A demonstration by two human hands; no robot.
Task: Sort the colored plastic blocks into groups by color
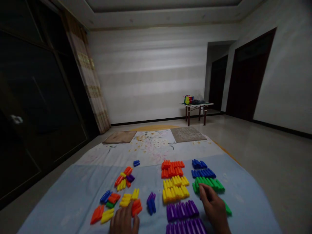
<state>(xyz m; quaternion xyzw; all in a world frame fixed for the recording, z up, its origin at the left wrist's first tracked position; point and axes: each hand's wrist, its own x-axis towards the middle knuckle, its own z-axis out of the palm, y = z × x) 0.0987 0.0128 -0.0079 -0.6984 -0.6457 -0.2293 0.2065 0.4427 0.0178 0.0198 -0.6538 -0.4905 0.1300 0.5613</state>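
Observation:
My left hand [124,221] rests at the bottom beside orange pieces [136,207] and yellow pieces [125,200], fingers apart and nothing visible in it. On the right, my right hand [214,206] has thumb and forefinger pinched at the near left edge of the green row [209,184]; whatever is between the fingertips is too small to make out. Purple rows [182,210] lie left of it, with yellow rows [175,188] and orange rows [172,169] farther back. Blue rows [203,173] sit behind the green ones. Purple and blue pieces [151,203] lie between the hands.
Mixed coloured pieces [124,178] form small heaps at the left on the cloth-covered table [73,191]. A lone blue pair [136,163] lies behind them. Two mats [120,137] [187,134] are at the far edge. A small table [208,104] stands near the wall.

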